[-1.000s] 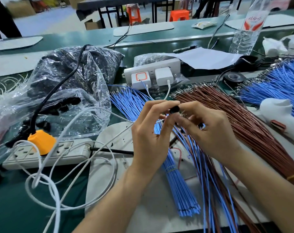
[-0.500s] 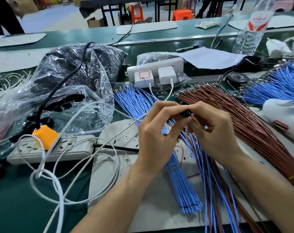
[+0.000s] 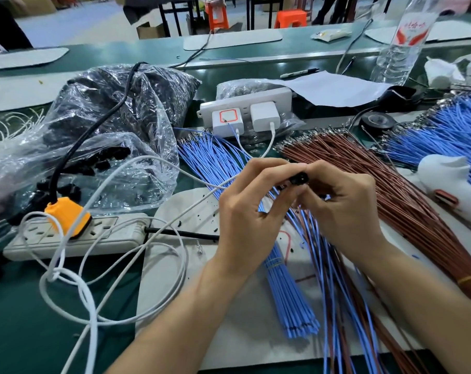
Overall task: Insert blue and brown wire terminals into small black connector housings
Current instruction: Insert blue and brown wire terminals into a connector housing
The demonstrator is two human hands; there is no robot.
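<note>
A small black connector housing [image 3: 297, 178], mostly hidden by fingertips, is pinched between the left hand [image 3: 245, 211] and the right hand [image 3: 345, 209] above a white mat [image 3: 175, 265]. Loose blue and brown wires [image 3: 334, 268] hang below the hands. A blue wire bundle [image 3: 291, 306] lies underneath, a brown wire bundle [image 3: 396, 193] lies right, and a clear plastic bag [image 3: 107, 136] lies left.

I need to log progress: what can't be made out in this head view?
The black connector: mostly covered by fingertips of the left hand and right hand, head view; seated terminals unseen.
Plastic bag: contents blurred by crinkled film.
Water bottle: top cut off by upper edge.
</note>
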